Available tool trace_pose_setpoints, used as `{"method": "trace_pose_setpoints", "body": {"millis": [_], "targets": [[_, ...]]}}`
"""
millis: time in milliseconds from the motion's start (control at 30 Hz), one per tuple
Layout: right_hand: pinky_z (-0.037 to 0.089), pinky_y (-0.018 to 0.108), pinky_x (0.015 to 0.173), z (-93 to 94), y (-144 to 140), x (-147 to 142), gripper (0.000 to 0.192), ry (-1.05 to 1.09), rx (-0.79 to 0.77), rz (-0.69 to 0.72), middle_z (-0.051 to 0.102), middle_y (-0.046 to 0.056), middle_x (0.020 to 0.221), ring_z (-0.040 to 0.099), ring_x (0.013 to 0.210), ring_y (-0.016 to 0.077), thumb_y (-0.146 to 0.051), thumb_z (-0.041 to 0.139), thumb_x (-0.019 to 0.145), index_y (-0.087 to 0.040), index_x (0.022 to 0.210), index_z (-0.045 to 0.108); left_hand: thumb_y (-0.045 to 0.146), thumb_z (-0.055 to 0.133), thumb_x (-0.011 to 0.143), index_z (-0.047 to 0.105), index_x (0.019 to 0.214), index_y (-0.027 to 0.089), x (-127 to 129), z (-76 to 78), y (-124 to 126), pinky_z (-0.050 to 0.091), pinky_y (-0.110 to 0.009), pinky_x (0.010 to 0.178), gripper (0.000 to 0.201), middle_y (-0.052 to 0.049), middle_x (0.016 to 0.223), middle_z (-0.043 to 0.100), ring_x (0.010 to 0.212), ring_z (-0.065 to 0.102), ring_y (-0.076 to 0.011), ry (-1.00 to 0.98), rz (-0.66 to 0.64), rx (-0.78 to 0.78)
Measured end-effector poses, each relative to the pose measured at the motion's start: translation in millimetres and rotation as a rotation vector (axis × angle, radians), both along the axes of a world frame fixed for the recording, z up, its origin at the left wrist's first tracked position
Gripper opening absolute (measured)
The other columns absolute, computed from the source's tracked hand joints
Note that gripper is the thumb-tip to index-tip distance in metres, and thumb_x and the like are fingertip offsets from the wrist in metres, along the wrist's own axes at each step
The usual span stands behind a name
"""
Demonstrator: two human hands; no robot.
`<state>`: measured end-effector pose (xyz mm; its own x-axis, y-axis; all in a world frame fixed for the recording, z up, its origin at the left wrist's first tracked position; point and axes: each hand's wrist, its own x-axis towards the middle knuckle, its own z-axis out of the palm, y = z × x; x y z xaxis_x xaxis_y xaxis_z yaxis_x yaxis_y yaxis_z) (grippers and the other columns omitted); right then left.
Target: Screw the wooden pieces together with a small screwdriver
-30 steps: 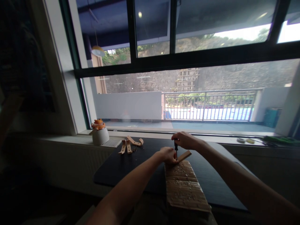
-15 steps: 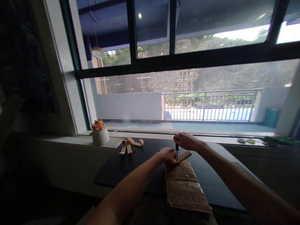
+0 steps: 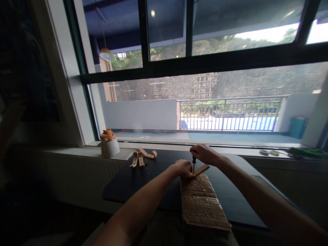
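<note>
The right hand (image 3: 203,153) is curling its fingers tightly around the dark handle of a screwdriver (image 3: 194,164), which is standing nearly upright with its thin shaft pointing down out of the bottom of the fist. The tip is meeting a tan strap piece (image 3: 202,169), a short flat strip that is lying at a slant just below those fingers and reaching out to their right. The left hand (image 3: 183,168) is sitting directly beside the shaft, on its left, with the fingers bunched together and pressing down where the strap piece meets the cardboard block (image 3: 201,201); whether the fingertips are pinching the strip or only pinning it flat cannot be told from here (the knuckles are hiding them). The cardboard block is stretching from under the left fingers back toward the person, its ribbed top pitted with small holes, and it is resting on a dark work mat (image 3: 133,184) that is spreading out to both sides of the hands.

Well to the left of the left fingers, and farther from the person, three more loose tan straps (image 3: 142,157) are lying on the mat near its far edge. Beyond them a white pot with an orange top (image 3: 109,144) is standing on the sill. Far off to the right of the right hand, small tape rolls (image 3: 268,152) are lying on the window ledge (image 3: 230,149).
</note>
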<state>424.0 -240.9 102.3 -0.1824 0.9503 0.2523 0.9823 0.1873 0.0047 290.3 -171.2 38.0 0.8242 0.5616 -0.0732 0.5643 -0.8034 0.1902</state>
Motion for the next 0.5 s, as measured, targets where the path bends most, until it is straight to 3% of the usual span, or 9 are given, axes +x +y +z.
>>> {"method": "trace_pose_setpoints", "body": {"millis": [300, 500], "targets": [[0.053, 0.038, 0.077, -14.7, 10.0, 3.6, 0.023, 0.037, 0.078, -0.033, 0.065, 0.005, 0.104, 0.063, 0.087, 0.0178, -0.035, 0.056, 0.093, -0.017, 0.106, 0.063, 0.042, 0.069, 0.068, 0.073, 0.074, 0.02, -5.5, 0.7, 12.6, 0.046, -0.024, 0.065, 0.024, 0.0, 0.068, 0.067, 0.069, 0.062, -0.0181, -0.128, -0.026, -0.099], [0.054, 0.037, 0.076, -18.1, 6.5, 12.5, 0.022, 0.134, 0.131, -0.02, 0.065, 0.006, 0.106, 0.063, 0.085, 0.0166, -0.033, 0.055, 0.094, -0.017, 0.108, 0.062, 0.042, 0.078, 0.06, 0.074, 0.088, 0.023, -7.4, 3.0, 23.0, 0.046, -0.025, 0.074, 0.035, 0.0, 0.084, 0.071, 0.081, 0.064, -0.0202, -0.277, -0.024, -0.152]]}}
